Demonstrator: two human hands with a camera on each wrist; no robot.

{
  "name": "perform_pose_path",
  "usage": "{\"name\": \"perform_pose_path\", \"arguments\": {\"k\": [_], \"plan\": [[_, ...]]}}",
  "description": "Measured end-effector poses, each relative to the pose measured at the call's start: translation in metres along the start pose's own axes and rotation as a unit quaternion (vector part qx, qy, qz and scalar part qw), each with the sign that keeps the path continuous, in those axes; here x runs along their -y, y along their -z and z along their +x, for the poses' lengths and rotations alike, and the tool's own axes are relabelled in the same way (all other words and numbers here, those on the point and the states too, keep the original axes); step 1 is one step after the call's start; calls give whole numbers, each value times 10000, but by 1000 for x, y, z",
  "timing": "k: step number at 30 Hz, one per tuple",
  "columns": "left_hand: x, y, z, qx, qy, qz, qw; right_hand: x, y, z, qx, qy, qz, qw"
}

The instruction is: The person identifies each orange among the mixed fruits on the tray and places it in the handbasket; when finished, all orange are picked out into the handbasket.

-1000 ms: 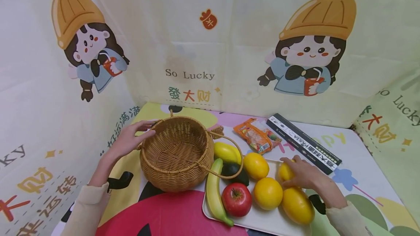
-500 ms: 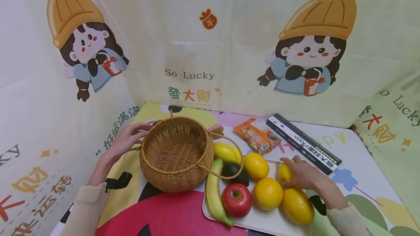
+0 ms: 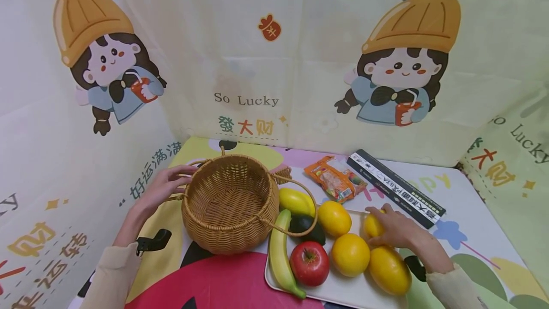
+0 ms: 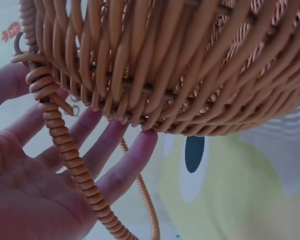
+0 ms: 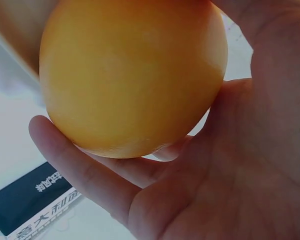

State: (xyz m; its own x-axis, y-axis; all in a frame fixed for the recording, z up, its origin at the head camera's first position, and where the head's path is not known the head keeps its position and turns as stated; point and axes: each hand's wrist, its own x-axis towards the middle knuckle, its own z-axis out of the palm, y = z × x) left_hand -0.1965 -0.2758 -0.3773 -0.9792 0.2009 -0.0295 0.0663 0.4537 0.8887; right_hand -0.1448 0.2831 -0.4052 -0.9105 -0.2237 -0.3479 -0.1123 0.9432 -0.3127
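A round wicker basket (image 3: 231,204) stands left of centre with nothing inside it. At its left side is my left hand (image 3: 171,185), fingers extended. In the left wrist view the fingertips (image 4: 145,142) meet the basket's woven wall, and a coiled handle (image 4: 80,170) crosses in front of the palm. My right hand (image 3: 396,228) grips a round yellow-orange fruit (image 5: 132,80) over the right part of a white tray (image 3: 339,292). The thumb and fingers curve round the fruit. Also on the tray are a banana (image 3: 280,252), a red apple (image 3: 310,263) and an orange (image 3: 350,254).
A second orange (image 3: 334,218), a dark avocado (image 3: 306,227), a yellow fruit (image 3: 296,200) and an oval yellow fruit (image 3: 389,270) crowd the tray area. Behind lie an orange snack packet (image 3: 334,178) and a long black pasta box (image 3: 396,187). Printed cloth walls (image 3: 300,61) enclose the table.
My left hand has drawn back leftward from the basket's rim to its outer side, its fingers spreading. The right hand keeps its grip on the fruit. The head view has shifted slightly.
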Motion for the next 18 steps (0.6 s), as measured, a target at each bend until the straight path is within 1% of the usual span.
{"name": "perform_pose_path", "arguments": {"k": [4,8,18], "plan": [[1,0,-1,-7,20,-99,9999,0,0,1,-3,-3,28,10000],[1,0,-3,-6,-72,-97,9999,0,-1,2,19,-39,51,10000],[3,-1,-3,1,-170,-76,9998,-1,-3,2,-102,-60,-123,9999]]}}
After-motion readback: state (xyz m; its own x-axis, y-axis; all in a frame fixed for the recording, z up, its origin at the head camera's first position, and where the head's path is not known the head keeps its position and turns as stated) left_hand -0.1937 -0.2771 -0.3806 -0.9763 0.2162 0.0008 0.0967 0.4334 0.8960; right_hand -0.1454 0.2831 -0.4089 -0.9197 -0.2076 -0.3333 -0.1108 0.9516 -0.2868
